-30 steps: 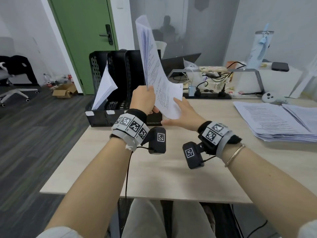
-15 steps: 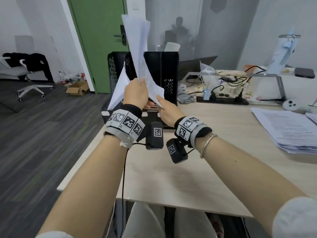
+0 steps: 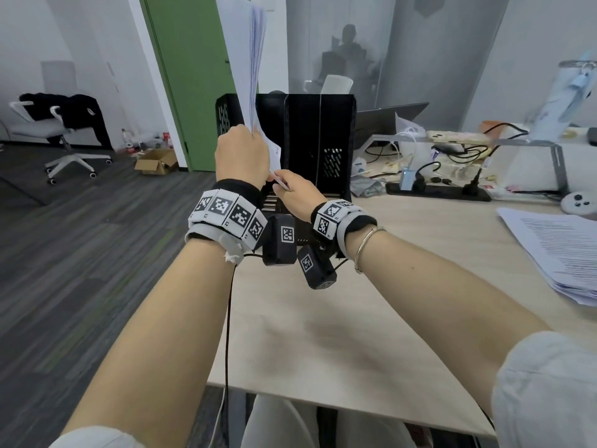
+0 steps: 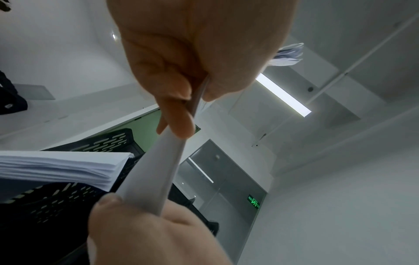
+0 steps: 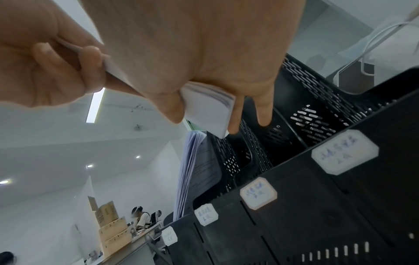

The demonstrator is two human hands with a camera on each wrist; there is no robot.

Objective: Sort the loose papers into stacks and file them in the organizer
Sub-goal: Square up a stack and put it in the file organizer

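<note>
Fingers of the left hand are curled round the lower edge of a sheaf of papers, which stands almost upright with its top well above the organizer. The right hand pinches the sheaf's bottom corner between thumb and fingers, the other fingers pointing down toward the organizer's slots; both grips are closed on the same sheaf.

A second ago the sheaf was held over the bench, in front of the organizer, its printed face turned toward the right hand. Now it has swung edge-on and come across to the organizer's left half, and both hands sit close together just above the organizer's front lip. I read that as sorting done for this bundle and filing begun: the bottom edge looks lined up to drop into a slot.

In the right wrist view an earlier stack already stands in a slot to the left of the sheaf, and labels mark the organizer's front. Which slot this sheaf is meant for I cannot tell.

To the right of the organizer, well apart from it, a large pile of loose papers lies on the bench, so much remains.
</note>
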